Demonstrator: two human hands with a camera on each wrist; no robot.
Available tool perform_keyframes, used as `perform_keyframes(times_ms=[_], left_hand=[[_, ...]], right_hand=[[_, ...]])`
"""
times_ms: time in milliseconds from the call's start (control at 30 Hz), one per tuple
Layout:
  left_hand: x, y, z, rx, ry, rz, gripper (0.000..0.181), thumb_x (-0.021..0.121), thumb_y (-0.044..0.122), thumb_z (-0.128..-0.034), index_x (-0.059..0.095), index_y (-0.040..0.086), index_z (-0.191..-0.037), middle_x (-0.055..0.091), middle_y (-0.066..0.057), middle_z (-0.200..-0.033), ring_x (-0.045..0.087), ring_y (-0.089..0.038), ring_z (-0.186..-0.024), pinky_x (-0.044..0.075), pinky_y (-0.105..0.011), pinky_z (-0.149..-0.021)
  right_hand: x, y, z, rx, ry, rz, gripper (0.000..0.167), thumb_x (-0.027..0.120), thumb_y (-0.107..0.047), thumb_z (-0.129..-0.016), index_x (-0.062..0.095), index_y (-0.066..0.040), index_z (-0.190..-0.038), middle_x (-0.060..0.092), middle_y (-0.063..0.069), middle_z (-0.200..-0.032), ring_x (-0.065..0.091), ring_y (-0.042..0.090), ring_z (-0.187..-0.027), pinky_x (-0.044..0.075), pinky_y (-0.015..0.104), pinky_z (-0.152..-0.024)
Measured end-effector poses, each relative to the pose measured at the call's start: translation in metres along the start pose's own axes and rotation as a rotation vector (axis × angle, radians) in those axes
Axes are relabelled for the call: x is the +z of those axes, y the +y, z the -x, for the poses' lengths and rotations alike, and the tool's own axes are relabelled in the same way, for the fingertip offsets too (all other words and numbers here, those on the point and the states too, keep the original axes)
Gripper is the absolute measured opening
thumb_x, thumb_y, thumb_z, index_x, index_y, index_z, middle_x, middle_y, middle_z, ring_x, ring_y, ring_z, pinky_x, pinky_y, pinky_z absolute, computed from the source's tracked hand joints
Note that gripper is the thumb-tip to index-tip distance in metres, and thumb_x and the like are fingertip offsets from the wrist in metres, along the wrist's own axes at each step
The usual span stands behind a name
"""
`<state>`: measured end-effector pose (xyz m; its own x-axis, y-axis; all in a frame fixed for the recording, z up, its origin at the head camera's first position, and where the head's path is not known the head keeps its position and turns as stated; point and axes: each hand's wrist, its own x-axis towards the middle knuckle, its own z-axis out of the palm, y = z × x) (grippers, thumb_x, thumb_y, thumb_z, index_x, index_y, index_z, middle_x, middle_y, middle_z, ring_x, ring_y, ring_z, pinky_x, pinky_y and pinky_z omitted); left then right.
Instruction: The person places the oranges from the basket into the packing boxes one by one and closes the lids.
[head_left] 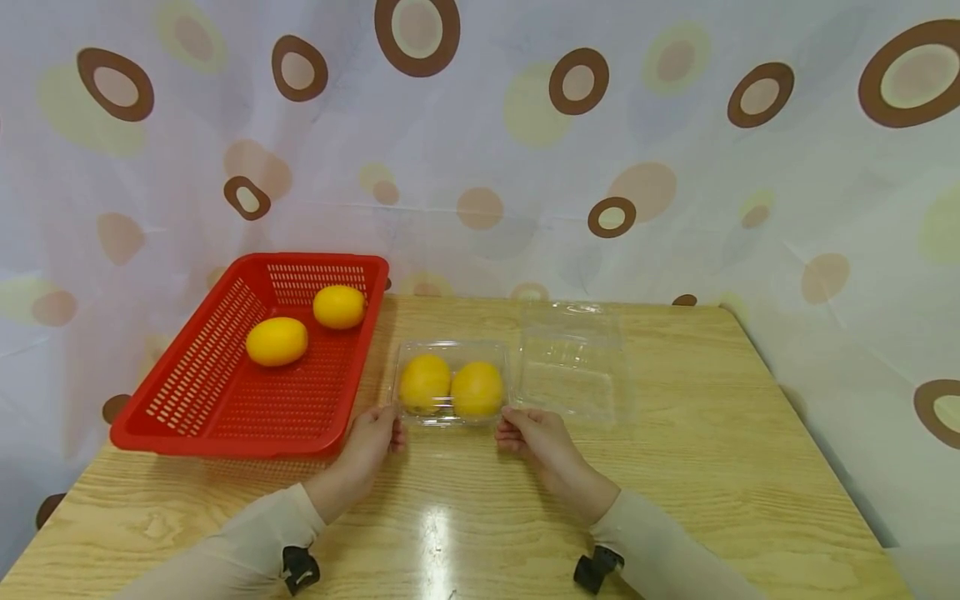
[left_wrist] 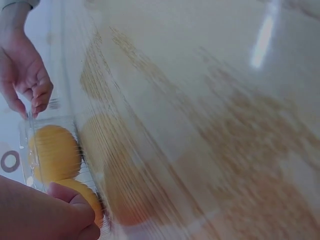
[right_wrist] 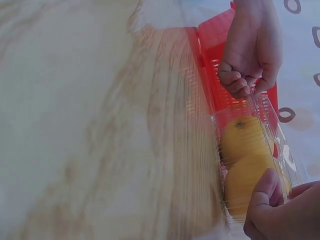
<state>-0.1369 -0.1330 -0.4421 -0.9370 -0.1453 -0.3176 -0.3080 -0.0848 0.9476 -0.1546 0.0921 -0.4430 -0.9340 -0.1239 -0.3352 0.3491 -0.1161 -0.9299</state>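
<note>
A clear plastic clamshell box (head_left: 453,348) lies on the table with two rounded yellow-orange fruits (head_left: 425,384), citrus-like, side by side in it. My left hand (head_left: 367,442) pinches its near left corner between thumb and curled fingers. At the near right corner my right hand (head_left: 542,446) pinches the rim the same way. The left wrist view shows the right hand (left_wrist: 25,72) at the box's far end; in the right wrist view the left hand (right_wrist: 252,52) grips the rim. Clear plastic covers the fruits, but whether the lid is fastened I cannot tell.
To the left stands a red slotted basket (head_left: 300,429) with two more yellow fruits (head_left: 277,342) inside. Another clear plastic container (head_left: 570,375) sits just right of the box. Behind the wooden table (head_left: 712,467) hangs a patterned curtain (head_left: 480,125).
</note>
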Motion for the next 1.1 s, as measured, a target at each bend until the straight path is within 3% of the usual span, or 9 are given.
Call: perform_keyframes(times_ms=[233, 467, 667, 900, 1000, 1100], left_hand=[[0.000, -0.003, -0.001, 0.018, -0.022, 0.054, 0.015, 0.033, 0.003, -0.0995, 0.042, 0.001, -0.088, 0.044, -0.003, -0.075, 0.043, -0.011, -0.066, 0.041, -0.020, -0.059], [-0.004, -0.013, -0.002, 0.096, -0.064, 0.124, 0.013, 0.034, 0.000, -0.0953, 0.041, 0.003, -0.085, 0.045, -0.004, -0.077, 0.044, -0.012, -0.068, 0.040, -0.020, -0.061], [0.000, -0.003, 0.003, 0.031, -0.010, 0.079, 0.011, 0.030, 0.000, -0.0976, 0.039, 0.002, -0.090, 0.043, -0.004, -0.079, 0.043, -0.013, -0.070, 0.041, -0.022, -0.063], [0.003, 0.000, 0.006, 0.000, 0.022, 0.112, 0.013, 0.029, 0.001, -0.1000, 0.039, 0.000, -0.092, 0.046, -0.007, -0.085, 0.050, -0.013, -0.074, 0.048, -0.022, -0.069], [0.004, 0.001, 0.008, 0.001, 0.010, 0.134, 0.018, 0.029, 0.003, -0.1016, 0.042, -0.008, -0.101, 0.049, -0.010, -0.090, 0.055, -0.013, -0.077, 0.052, -0.022, -0.076], [0.005, 0.001, 0.009, -0.016, -0.023, 0.180, 0.033, 0.027, 0.006, -0.1030, 0.040, -0.017, -0.123, 0.052, -0.016, -0.099, 0.057, -0.016, -0.085, 0.051, -0.030, -0.089]], right_hand=[[-0.003, 0.001, -0.001, 0.003, -0.020, -0.027, 0.026, 0.052, -0.004, -0.097, 0.055, 0.020, -0.106, 0.063, 0.007, -0.080, 0.062, 0.011, -0.069, 0.055, 0.024, -0.069], [-0.001, 0.003, -0.002, -0.019, -0.013, -0.046, 0.020, 0.052, 0.001, -0.096, 0.056, 0.020, -0.100, 0.064, 0.006, -0.077, 0.063, 0.012, -0.067, 0.055, 0.024, -0.067], [0.001, 0.002, -0.002, -0.027, -0.009, -0.053, 0.021, 0.051, 0.002, -0.096, 0.056, 0.021, -0.100, 0.064, 0.005, -0.075, 0.063, 0.011, -0.066, 0.056, 0.024, -0.067], [0.002, 0.003, -0.002, -0.016, -0.012, -0.052, 0.023, 0.049, 0.001, -0.097, 0.055, 0.022, -0.103, 0.065, 0.006, -0.076, 0.065, 0.011, -0.067, 0.056, 0.024, -0.069], [0.003, 0.002, -0.002, -0.012, -0.003, -0.073, 0.024, 0.048, 0.001, -0.098, 0.053, 0.023, -0.106, 0.065, 0.007, -0.078, 0.065, 0.011, -0.068, 0.056, 0.025, -0.070], [0.006, 0.001, -0.001, -0.004, 0.014, -0.100, 0.026, 0.048, 0.000, -0.099, 0.053, 0.023, -0.109, 0.065, 0.010, -0.082, 0.067, 0.014, -0.073, 0.056, 0.027, -0.074]])
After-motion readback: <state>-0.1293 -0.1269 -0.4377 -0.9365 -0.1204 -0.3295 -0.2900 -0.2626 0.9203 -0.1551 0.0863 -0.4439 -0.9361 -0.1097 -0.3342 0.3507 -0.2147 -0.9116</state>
